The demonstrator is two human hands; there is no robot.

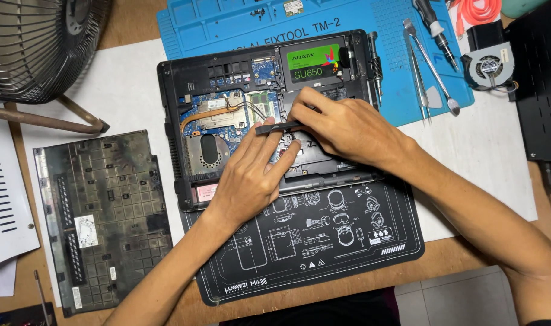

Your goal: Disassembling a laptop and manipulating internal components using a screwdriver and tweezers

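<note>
Fingers of both hands pinch a flat black pry tool point(278, 127) over the opened laptop point(185, 90): left hand point(248, 175) steadies from seven o'clock, right hand point(345, 130) presses from three o'clock.

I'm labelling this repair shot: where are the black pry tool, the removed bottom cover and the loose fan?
pry tool point(275, 127), head view, on its flat middle.
bottom cover point(106, 217), head view, on its ribbed inner face.
loose fan point(488, 64), head view, on its hub.

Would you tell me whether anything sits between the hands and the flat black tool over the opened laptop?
Nothing visible does: the right hand and the left hand both already touch the flat black tool above the opened black laptop base.
</note>
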